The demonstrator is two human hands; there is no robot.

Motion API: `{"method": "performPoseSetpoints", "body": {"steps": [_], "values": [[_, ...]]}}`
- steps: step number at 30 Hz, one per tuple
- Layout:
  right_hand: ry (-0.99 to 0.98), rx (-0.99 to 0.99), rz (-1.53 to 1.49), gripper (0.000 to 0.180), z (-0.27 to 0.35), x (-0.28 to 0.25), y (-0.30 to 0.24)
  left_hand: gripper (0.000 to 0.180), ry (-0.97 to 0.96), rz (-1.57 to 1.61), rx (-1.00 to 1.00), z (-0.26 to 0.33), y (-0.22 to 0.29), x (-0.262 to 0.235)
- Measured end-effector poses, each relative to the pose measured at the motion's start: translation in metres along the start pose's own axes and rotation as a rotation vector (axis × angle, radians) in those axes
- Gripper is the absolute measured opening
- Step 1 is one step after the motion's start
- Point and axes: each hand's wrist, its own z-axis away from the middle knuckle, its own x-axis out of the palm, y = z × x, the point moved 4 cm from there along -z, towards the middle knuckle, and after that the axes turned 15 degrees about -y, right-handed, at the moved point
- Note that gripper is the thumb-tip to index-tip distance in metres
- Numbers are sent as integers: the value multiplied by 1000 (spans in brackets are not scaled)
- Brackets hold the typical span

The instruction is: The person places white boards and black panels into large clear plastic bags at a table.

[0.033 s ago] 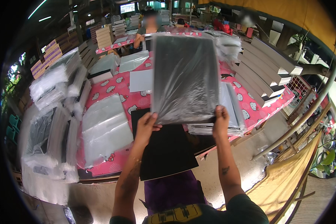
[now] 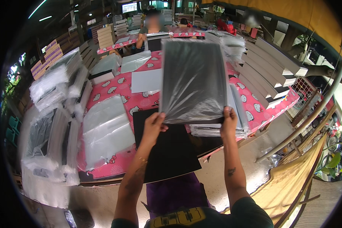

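Both hands up: left hand (image 2: 154, 125) and right hand (image 2: 228, 122) each have a grip pinching the bottom corners of the bagged dark board (image 2: 193, 81), held upright above the black sheet (image 2: 167, 146) on the bench (image 2: 114, 89). No visible shift between frames.

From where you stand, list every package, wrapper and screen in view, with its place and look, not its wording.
Bagged dark board: held up at its lower corners by left hand and right hand; grey-black rectangle in clear plastic.
Clear plastic bags: flat stack on the pink table, left of the hands.
Wrapped bundles: far left, whitish plastic.
Stacked grey boards: right.
Screen: top, small, bright rectangle.
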Motion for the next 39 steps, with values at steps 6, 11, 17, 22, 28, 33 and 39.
{"method": "performPoseSetpoints", "body": {"steps": [6, 11, 17, 22, 28, 33, 39], "values": [[212, 25, 10, 40, -12, -96, 12, 22, -6, 520, -49, -68, -59, 88], [-16, 60, 594, 49, 15, -143, -5, 28, 21, 361, 8, -76, -70, 120], [135, -36, 1131, 36, 27, -129, -3, 9, 195, -423, 161, -51, -70, 99], [151, 18, 1137, 38, 43, -160, 10, 38, 151, -540, 307, -29, -53, 95], [347, -222, 977, 36, 98, -136, -31, 25, 367, -904, 77, 122, 7, -59], [65, -89, 590, 28, 106, -46, -19, 28, 658, -1536, -668, 246, 0, -186], [-920, 474, -292, 42, 196, 214, 33, 17, 573, -835, -48, 182, 45, -78]]}}
